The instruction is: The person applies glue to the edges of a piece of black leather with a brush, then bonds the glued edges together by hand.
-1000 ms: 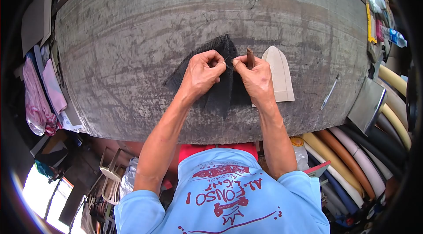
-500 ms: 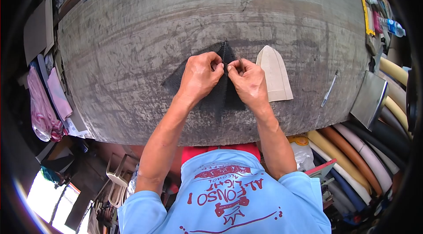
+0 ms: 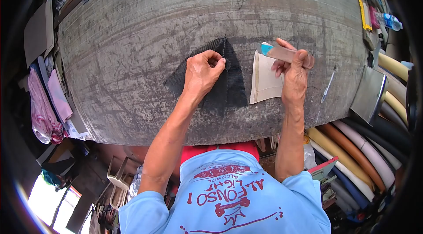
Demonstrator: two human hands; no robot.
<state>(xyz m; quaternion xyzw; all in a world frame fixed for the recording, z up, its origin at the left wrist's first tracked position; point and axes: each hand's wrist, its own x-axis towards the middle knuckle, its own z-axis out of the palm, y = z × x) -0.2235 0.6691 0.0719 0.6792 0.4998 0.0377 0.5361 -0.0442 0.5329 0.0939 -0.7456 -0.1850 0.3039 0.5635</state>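
Note:
My left hand (image 3: 202,71) is closed in a pinch on the black mesh fabric (image 3: 233,84), at the raised seam down its middle. The fabric lies partly folded on the worktable, and its left part is under my hand. To the right, my right hand (image 3: 294,68) grips a flat knife (image 3: 282,53) with a tan handle, a teal band and a short grey end pointing left. That hand is raised over a beige template piece (image 3: 264,79) and hides its right side.
A pen (image 3: 328,85) lies on the scratched worktable (image 3: 154,26) to the right. A metal sheet (image 3: 369,95) stands by the right edge, near several rolls of material (image 3: 352,154). Pink plastic and cloth (image 3: 44,106) hang at the left edge. A bottle (image 3: 391,22) is at the far right.
My right hand has left the seam and moved right, turning so that the knife now shows. My left hand stays at the fabric. The beige piece has shifted slightly.

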